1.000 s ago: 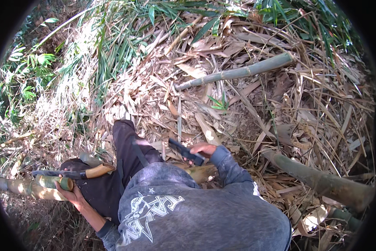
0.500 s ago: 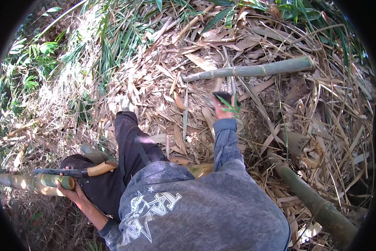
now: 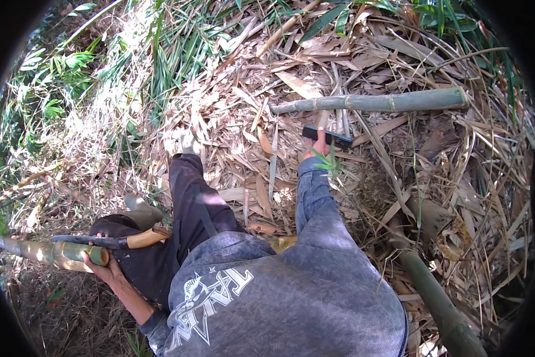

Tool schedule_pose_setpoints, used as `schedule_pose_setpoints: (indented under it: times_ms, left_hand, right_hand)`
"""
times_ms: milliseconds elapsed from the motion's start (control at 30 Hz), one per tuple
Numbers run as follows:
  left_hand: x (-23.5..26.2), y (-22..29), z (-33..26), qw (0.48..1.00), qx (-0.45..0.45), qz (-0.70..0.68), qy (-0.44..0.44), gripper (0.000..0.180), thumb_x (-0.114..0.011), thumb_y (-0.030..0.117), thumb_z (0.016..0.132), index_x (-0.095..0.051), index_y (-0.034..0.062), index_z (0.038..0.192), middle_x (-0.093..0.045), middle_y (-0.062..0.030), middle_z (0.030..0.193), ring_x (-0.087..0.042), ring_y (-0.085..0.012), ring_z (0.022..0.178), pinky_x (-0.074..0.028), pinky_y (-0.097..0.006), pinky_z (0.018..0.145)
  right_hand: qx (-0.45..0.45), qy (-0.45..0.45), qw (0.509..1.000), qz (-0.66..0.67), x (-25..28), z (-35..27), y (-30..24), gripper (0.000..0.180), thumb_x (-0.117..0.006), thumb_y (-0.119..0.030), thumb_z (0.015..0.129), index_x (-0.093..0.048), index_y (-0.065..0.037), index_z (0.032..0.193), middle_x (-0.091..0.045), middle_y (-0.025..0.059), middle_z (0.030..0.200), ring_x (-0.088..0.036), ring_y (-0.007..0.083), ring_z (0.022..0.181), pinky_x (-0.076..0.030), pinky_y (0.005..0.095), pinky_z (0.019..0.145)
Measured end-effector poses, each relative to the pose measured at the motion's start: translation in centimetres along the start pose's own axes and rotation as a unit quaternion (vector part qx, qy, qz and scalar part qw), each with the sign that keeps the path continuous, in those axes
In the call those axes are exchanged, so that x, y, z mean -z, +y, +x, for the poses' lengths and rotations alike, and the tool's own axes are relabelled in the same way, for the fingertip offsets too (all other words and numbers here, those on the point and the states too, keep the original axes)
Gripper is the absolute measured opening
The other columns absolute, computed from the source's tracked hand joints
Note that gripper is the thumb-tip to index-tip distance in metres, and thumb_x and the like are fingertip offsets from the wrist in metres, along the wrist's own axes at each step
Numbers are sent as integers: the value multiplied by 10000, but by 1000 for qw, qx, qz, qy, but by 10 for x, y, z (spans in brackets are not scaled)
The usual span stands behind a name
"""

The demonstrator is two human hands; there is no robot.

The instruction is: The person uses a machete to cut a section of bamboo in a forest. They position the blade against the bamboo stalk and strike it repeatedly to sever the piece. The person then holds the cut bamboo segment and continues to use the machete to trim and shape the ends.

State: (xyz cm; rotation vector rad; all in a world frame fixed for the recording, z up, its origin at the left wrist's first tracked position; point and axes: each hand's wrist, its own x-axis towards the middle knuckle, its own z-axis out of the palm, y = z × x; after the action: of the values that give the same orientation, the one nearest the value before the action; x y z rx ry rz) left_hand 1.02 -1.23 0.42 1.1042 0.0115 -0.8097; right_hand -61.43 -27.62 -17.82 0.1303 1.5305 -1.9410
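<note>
Here, near to far:
Left hand [image 3: 103,269]: at eight o'clock, fingers clenched around the cut end of a bamboo pole [image 3: 47,251], likely steadying it.
Knife [image 3: 109,241]: wooden-handled, dark blade, lying along that pole, just above the hand.
Right hand [image 3: 316,149]: arm stretched toward one o'clock, grasping a dark flat bar [image 3: 327,136].
Green bamboo length [image 3: 374,102]: beyond, lying crosswise on dry leaves [image 3: 231,119].

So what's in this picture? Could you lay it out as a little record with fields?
Setting: ground covered in dry bamboo leaves, green foliage at the left.
Left hand: grips the cut end of a bamboo pole; a wooden-handled knife lies beside it.
Right hand: stretched forward, holding a flat black object.
Beyond it: a green bamboo stem lying crosswise.
</note>
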Motion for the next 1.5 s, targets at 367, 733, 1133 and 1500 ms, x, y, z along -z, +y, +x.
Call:
schedule_pose_setpoints:
  times_ms: [367, 733, 1133, 1500]
  left_hand:
    - [1, 0, -2, 1000, -9, 11, 8, 537, -626, 372, 869, -485, -55, 1163, -535, -279, 1214, -528, -348, 1164, -419, -467, 1032]
    - [-12, 2, -7, 999, -17, 36, 15, 547, -624, 356, 880, -461, -73, 1178, -499, -292, 1237, -516, -386, 1176, -411, -508, 1039]
    - [-26, 2, -15, 998, -17, 54, 18, 541, -623, 352, 883, -453, -66, 1181, -506, -279, 1220, -524, -369, 1171, -435, -495, 1014]
    - [-25, 1, -14, 998, -18, 56, 26, 540, -618, 353, 887, -451, -70, 1179, -521, -288, 1210, -529, -372, 1169, -448, -469, 1000]
  right_hand:
    - [-16, 221, 971, 89, -34, 69, -91, 444, -701, -312, 799, -580, -40, 1129, -611, 109, 1048, -616, 220, 852, -524, 359, 713]
    - [-3, 166, 984, 67, -32, 106, -98, 423, -679, -293, 816, -579, -23, 1126, -609, 125, 1052, -619, 235, 869, -521, 359, 733]
    - [-5, 145, 989, 38, -25, 126, -100, 402, -656, -273, 833, -577, -5, 1122, -607, 142, 1057, -621, 250, 887, -519, 359, 755]
    - [2, 134, 991, 8, -24, 133, -96, 383, -634, -255, 849, -576, 11, 1119, -605, 158, 1061, -623, 264, 903, -516, 360, 775]
